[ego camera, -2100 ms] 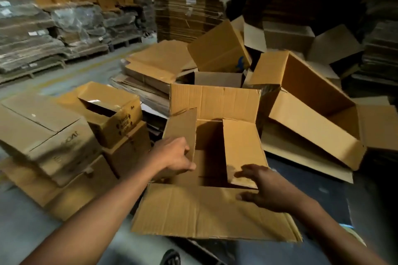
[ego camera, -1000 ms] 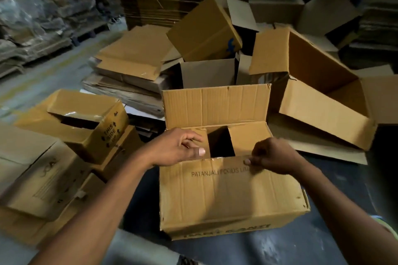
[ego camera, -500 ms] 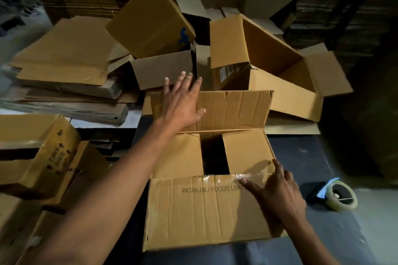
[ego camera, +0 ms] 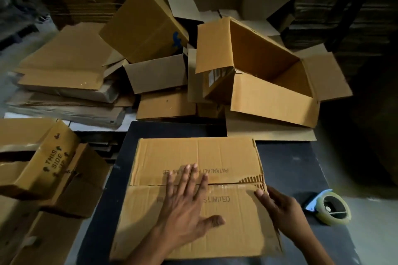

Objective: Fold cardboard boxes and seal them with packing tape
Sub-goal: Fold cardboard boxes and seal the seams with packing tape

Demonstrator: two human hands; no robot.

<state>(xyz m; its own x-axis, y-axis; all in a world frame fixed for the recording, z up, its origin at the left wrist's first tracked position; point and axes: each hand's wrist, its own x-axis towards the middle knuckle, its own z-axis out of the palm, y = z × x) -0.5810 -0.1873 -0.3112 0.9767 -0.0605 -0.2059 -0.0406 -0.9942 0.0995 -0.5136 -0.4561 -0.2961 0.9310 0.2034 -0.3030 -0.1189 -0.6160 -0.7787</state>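
On the dark desk (ego camera: pixel 286 163) directly below the camera sits a cardboard box (ego camera: pixel 193 198) with both long top flaps folded down, their edges meeting in a seam that runs across the middle. Printed lettering shows on each flap, partly covered; the word "LIMITED" reads clearly on the near one. The left hand (ego camera: pixel 185 206) lies flat across the seam with fingers straight and spread, the fingertips reaching onto the far flap and the thumb out to the side on the near flap; it presses down and grips nothing. The right hand (ego camera: pixel 280 206) rests at the box's right edge, fingers extended and touching the near flap just beside the seam, where the corrugated edge is torn and ragged; it too holds nothing. A roll of packing tape (ego camera: pixel 330 208) with a blue piece at its side lies on the desk to the right of the box, near the right hand but apart from it. Beyond the desk, an open empty box (ego camera: pixel 269 84) lies tilted among other loose boxes and flattened sheets. At the left, a box printed "THIS SIDE UP" (ego camera: pixel 41 157) sits atop a stack of cartons.
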